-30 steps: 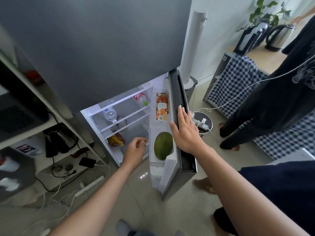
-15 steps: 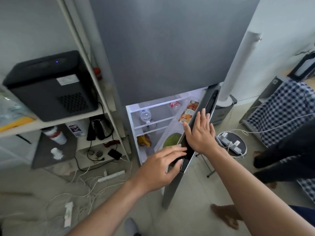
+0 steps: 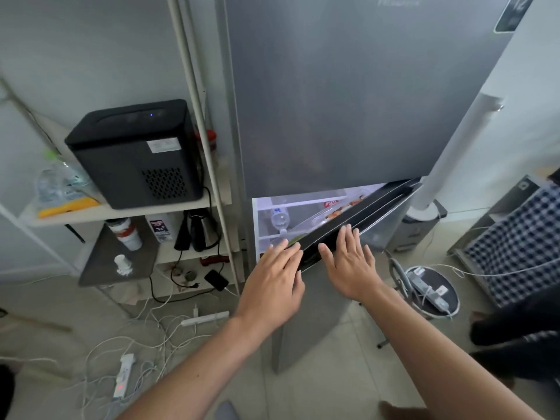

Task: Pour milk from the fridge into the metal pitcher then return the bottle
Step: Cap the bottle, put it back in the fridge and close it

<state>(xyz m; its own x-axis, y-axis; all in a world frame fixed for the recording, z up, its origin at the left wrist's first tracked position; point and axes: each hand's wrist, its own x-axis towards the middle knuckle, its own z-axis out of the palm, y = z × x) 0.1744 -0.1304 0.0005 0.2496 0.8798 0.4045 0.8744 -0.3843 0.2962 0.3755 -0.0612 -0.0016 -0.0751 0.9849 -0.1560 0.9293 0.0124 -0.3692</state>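
Observation:
The tall grey fridge (image 3: 348,101) fills the middle of the view. Its lower door (image 3: 357,216) stands partly ajar, with a narrow gap showing lit white shelves. Through the gap I see a clear water bottle (image 3: 278,219) and a red-capped bottle (image 3: 331,204). My left hand (image 3: 274,283) lies flat with fingers spread on the door's near edge. My right hand (image 3: 348,262) presses flat on the door's top edge. Both hands hold nothing. A milk bottle with a dark label (image 3: 160,228) stands on the rack's middle shelf at the left. No metal pitcher is visible.
A shelf rack (image 3: 121,212) left of the fridge holds a black appliance (image 3: 136,153), a kettle (image 3: 200,231) and cups. Cables and power strips (image 3: 206,318) litter the floor. A white fan column (image 3: 448,153) and a checkered cloth (image 3: 515,244) stand right. Another person's dark-clothed leg (image 3: 515,328) is at right.
The lower fridge door has swung from wide open to nearly shut. My left hand came out of the fridge onto the door edge; my view turned left.

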